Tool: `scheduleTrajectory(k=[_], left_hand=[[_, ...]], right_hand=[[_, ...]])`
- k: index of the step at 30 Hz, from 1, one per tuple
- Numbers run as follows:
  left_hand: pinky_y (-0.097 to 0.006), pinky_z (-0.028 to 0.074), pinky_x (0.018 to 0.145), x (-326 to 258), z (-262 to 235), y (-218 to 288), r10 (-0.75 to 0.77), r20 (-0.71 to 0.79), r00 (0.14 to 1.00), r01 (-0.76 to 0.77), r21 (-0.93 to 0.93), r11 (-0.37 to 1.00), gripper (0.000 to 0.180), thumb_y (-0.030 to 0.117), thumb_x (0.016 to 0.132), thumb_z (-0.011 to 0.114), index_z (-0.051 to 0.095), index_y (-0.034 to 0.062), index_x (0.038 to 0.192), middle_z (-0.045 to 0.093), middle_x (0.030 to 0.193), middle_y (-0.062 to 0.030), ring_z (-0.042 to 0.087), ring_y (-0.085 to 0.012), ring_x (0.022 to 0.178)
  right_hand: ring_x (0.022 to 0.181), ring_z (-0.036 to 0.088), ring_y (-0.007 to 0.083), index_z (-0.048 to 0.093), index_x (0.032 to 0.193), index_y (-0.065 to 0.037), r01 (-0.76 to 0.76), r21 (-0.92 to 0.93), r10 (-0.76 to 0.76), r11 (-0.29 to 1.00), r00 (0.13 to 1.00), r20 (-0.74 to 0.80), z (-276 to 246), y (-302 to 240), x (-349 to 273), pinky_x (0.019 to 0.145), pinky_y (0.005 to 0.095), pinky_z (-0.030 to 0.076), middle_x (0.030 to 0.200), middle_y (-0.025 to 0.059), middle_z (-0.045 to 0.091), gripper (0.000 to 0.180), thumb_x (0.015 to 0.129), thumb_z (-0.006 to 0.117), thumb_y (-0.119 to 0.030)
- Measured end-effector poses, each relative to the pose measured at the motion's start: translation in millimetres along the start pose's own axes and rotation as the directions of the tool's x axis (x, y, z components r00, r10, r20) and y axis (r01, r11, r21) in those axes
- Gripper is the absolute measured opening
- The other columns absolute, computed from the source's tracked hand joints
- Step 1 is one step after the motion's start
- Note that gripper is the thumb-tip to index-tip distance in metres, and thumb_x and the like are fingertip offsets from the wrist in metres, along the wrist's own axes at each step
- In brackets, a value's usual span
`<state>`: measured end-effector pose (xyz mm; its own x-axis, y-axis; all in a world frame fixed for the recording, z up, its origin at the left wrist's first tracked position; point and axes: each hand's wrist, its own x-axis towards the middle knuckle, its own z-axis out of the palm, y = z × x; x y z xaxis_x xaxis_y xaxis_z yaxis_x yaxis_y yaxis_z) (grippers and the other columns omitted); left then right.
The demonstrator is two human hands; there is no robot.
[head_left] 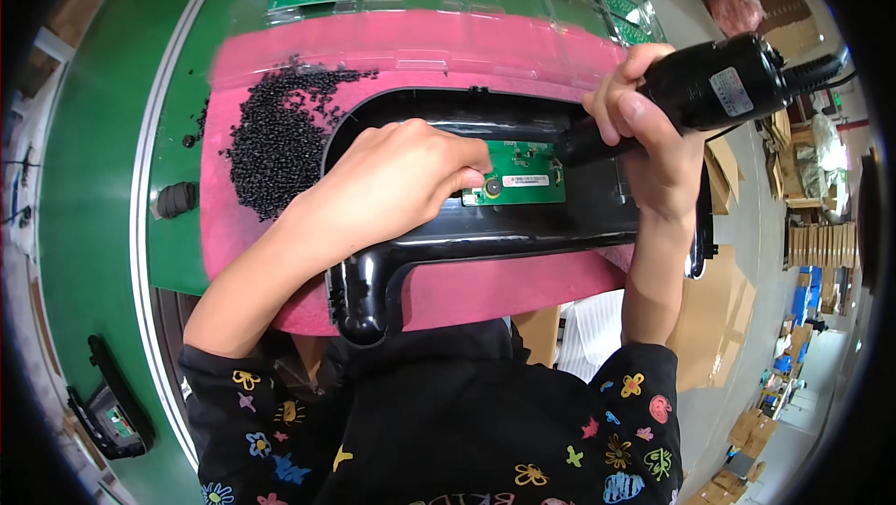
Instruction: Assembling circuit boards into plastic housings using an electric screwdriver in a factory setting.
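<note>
Basically, green board is pinched by left hand, screwdriver gripped by right hand at 2 o'clock; fingertips could get nicked if it slips.

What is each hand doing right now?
Left hand: fingers pressing the green circuit board, not gripping it.
Right hand: closed around the black electric screwdriver.
</note>
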<state>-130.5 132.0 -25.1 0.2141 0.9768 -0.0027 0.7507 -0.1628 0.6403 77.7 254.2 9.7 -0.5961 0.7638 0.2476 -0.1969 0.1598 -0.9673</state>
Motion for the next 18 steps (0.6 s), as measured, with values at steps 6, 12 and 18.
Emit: scheduleTrajectory(k=[6,12,18], left_hand=[[-0.037,0.055,0.070,2.6,-0.1,-6.1,0.054,-0.004,0.999,-0.054,-0.149,0.987,0.016,0.015,0.090,0.066,0.072,0.0020,0.096,0.073,0.087,-0.0124,0.070,-0.0299,0.077],[-0.034,0.051,0.062,-4.0,-13.4,-0.8,-0.082,-0.104,0.991,0.034,-0.401,0.915,0.016,0.018,0.083,0.072,0.074,0.0048,0.092,0.067,0.067,-0.0113,0.065,-0.0261,0.061],[-0.027,0.046,0.056,-1.9,-2.8,-5.2,0.087,-0.280,0.956,-0.207,-0.436,0.876,0.012,0.007,0.083,0.073,0.072,0.0014,0.093,0.070,0.073,-0.0081,0.059,-0.0120,0.058]], right_hand=[[0.057,0.047,0.0134,0.047,0.114,-0.007,0.231,0.282,-0.271,0.931,0.956,0.113,14.8,-10.8,-7.4,0.065,0.0322,0.041,0.070,0.0019,0.049,0.034,0.085,0.066,-0.008],[0.061,0.044,0.0066,0.048,0.109,-0.017,0.192,0.428,-0.309,0.883,0.925,0.222,37.2,-35.2,-7.9,0.081,0.0308,0.036,0.068,-0.0081,0.044,0.029,0.086,0.066,-0.014],[0.062,0.045,0.0066,0.048,0.109,-0.017,0.206,0.504,-0.346,0.839,0.917,0.201,36.1,-36.0,-6.3,0.079,0.0308,0.035,0.068,-0.0080,0.045,0.030,0.086,0.067,-0.014]])
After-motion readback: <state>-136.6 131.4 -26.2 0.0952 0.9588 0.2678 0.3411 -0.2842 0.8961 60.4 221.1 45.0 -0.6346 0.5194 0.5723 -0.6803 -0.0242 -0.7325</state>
